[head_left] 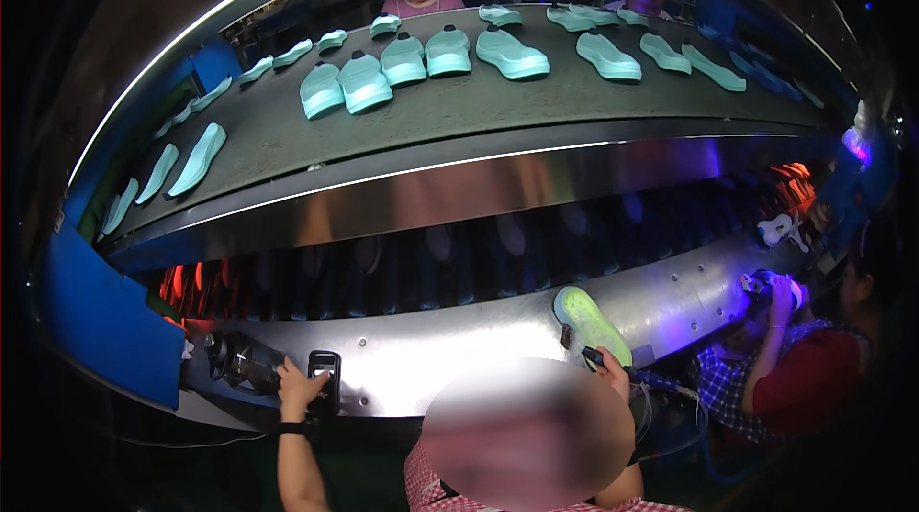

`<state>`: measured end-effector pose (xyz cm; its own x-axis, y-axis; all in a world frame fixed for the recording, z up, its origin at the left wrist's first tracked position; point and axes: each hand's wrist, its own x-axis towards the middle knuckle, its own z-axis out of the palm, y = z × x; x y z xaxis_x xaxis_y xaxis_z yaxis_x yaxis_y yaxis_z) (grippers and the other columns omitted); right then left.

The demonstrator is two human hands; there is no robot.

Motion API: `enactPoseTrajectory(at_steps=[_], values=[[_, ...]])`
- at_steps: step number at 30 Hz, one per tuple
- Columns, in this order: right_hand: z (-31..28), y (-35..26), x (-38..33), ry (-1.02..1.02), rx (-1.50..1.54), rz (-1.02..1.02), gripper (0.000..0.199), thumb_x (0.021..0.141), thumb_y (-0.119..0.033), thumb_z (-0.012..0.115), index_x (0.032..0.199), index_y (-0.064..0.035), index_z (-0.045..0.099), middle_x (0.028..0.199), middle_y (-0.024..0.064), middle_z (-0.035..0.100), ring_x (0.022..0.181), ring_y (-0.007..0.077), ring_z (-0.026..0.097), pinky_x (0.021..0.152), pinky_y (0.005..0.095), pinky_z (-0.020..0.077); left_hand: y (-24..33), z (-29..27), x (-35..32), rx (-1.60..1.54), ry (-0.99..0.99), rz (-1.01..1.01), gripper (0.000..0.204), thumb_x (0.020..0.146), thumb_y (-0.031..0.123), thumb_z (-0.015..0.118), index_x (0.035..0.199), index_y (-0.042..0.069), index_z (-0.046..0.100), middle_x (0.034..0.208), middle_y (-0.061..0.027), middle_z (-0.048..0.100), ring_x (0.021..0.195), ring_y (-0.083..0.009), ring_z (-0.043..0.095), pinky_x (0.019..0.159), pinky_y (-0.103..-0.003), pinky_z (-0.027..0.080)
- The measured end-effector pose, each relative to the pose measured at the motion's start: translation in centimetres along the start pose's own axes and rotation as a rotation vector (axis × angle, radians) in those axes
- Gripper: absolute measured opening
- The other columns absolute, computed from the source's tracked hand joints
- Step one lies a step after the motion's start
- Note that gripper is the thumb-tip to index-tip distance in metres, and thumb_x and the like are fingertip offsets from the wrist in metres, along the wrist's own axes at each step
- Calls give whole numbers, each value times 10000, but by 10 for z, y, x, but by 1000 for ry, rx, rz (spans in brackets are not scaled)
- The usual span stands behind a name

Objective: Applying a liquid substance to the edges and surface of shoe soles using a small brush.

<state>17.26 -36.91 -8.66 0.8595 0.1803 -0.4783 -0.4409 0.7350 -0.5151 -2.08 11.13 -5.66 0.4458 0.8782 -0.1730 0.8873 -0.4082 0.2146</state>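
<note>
Against the steel counter's point(459, 359) near edge, a green sole point(591, 322) is steadied upright by the right hand point(613, 373), fingers closed on a tool; left hand point(302, 388) grips a black phone point(324, 380).

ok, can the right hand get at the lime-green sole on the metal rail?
Probably yes: the right hand, gripping a dark tool, is right beside the lime-green sole, with nothing between them.

- A grey conveyor belt point(459, 120) curves across the dim hall.
- A polished steel rail point(450, 191) runs below it.
- Blue side panels point(105, 321) flank the line.
- Orange heater glow point(191, 282) and violet lamp light point(855, 144) show at the ends.
</note>
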Motion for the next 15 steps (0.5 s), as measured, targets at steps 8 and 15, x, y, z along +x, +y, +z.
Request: enactPoseTrajectory(at_steps=[8,15], values=[[24,-13,8,-44,1,-2,220,854,-167,530,1053,-75,552,757,9,596,407,70,409,391,198,329,183,-240,-49,-382,259,921,344,766,167,629,1049,-11,549,911,-81,575,782,-145,550,686,-268,452],[31,-5,15,-76,73,38,212,860,-163,520,1042,-59,545,746,9,586,405,71,404,394,203,335,335,-280,38,-151,430,932,767,703,548,606,1223,1,465,1149,-256,523,1108,-343,496,926,-369,385]])
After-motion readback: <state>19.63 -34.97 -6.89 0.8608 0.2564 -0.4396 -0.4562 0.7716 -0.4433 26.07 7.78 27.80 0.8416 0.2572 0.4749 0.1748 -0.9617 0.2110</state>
